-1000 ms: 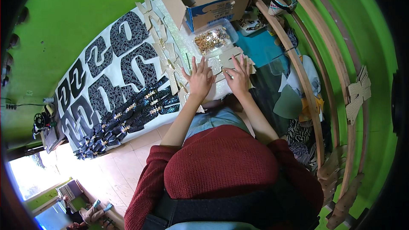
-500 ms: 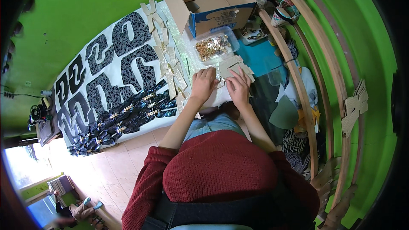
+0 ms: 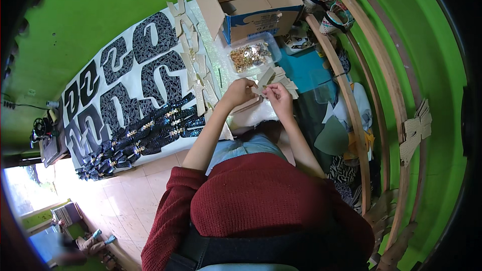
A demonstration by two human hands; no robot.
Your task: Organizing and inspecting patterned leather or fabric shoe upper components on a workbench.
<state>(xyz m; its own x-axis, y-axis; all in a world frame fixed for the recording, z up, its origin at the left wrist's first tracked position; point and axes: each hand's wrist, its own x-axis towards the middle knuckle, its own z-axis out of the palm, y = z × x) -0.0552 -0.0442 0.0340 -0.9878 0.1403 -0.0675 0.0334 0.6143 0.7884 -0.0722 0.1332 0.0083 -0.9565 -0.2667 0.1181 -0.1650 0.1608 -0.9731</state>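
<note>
Where both palms were lying flat earlier, the left hand (image 3: 241,91) and right hand (image 3: 277,95) are now pinching a tan cardboard cut-out (image 3: 264,83) between them.

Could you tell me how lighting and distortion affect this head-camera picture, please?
Head view: strong fisheye bends the wooden hoops and darkens the rim; daylight blows out the lower-left corner; soft, even light on the left hand, right hand and cardboard box; small gold pieces in the plastic tray are too fine to resolve.

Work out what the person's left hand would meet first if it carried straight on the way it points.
Probably the tan card piece at the left hand's fingers, then the right hand; depth is unclear.
</note>
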